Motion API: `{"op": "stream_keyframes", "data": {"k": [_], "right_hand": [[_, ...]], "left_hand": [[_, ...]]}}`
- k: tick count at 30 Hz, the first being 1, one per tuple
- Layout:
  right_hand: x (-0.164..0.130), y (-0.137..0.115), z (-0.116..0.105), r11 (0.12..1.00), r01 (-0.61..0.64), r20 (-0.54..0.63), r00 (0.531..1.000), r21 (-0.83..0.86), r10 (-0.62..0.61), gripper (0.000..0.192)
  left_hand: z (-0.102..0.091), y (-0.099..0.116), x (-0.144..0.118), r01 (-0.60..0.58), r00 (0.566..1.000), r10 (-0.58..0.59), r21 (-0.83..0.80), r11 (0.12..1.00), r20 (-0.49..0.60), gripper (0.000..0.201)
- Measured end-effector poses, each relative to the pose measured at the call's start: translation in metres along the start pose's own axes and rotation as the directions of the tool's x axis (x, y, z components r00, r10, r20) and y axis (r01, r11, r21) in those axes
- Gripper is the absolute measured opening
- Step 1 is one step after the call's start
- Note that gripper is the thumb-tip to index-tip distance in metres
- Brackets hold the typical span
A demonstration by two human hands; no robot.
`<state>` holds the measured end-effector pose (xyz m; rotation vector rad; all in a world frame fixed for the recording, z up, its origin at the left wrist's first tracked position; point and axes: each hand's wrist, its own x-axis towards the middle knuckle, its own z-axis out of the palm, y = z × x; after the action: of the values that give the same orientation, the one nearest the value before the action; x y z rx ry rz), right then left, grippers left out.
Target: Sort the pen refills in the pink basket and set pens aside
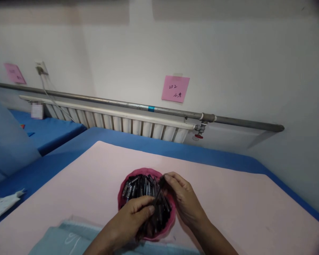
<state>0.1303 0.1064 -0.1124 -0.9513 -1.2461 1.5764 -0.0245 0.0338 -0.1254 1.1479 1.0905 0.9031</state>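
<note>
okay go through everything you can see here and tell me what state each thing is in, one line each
pink bowl: upright on the pink mat, full of small dark parts
dark parts: heaped in the bowl
left hand: over the bowl, fingers curled on parts
right hand: pinching one dark part at its top
red valve: setting unreadable
wall socket: plug in

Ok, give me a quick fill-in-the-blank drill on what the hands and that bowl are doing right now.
1. The bowl holding the dark pen-like pieces is coloured ____.
2. Both hands, the left hand and the right hand, pinch one dark piece directly above the ____.
3. The bowl stands on a pale ____ mat.
4. The note stuck on the wall is ____.

Missing words: red; bowl; pink; pink
</note>
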Motion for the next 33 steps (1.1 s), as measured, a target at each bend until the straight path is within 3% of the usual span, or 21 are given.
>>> {"op": "stream_keyframes", "data": {"k": [11,21,24,27,29,30,33], "right_hand": [[-0.008,0.003,0.009,0.975,0.084,-0.013,0.996,-0.205,-0.088,0.027],[-0.008,0.008,0.012,0.998,-0.013,0.046,0.999,-0.066,0.016,0.021],[-0.008,0.008,0.013,0.991,-0.006,0.103,0.994,-0.132,0.02,0.019],[-0.008,-0.003,0.008,0.962,0.087,0.118,0.991,-0.258,-0.058,0.015],[-0.009,-0.016,0.0,0.88,0.167,0.128,0.984,-0.445,-0.122,0.012],[-0.01,-0.022,-0.005,0.784,0.198,0.169,0.978,-0.588,-0.121,0.011],[-0.015,-0.038,-0.017,0.335,0.308,0.317,0.948,-0.89,-0.03,0.015]], "left_hand": [[0.005,0.002,-0.001,0.022,0.996,-0.027,-0.062,0.998,-0.079,0.031],[0.003,-0.002,0.002,0.006,0.997,-0.017,-0.135,0.991,-0.081,0.033],[0.003,0.0,0.002,0.032,0.991,-0.056,-0.2,0.979,-0.118,0.033],[-0.002,0.003,0.0,0.024,0.981,-0.075,-0.278,0.96,-0.177,0.033],[-0.005,0.004,-0.001,0.016,0.978,-0.08,-0.315,0.949,-0.19,0.032],[-0.006,0.004,-0.002,0.016,0.978,-0.082,-0.326,0.945,-0.191,0.033],[-0.008,0.003,-0.002,0.027,0.975,-0.098,-0.334,0.942,-0.198,0.032]]}}
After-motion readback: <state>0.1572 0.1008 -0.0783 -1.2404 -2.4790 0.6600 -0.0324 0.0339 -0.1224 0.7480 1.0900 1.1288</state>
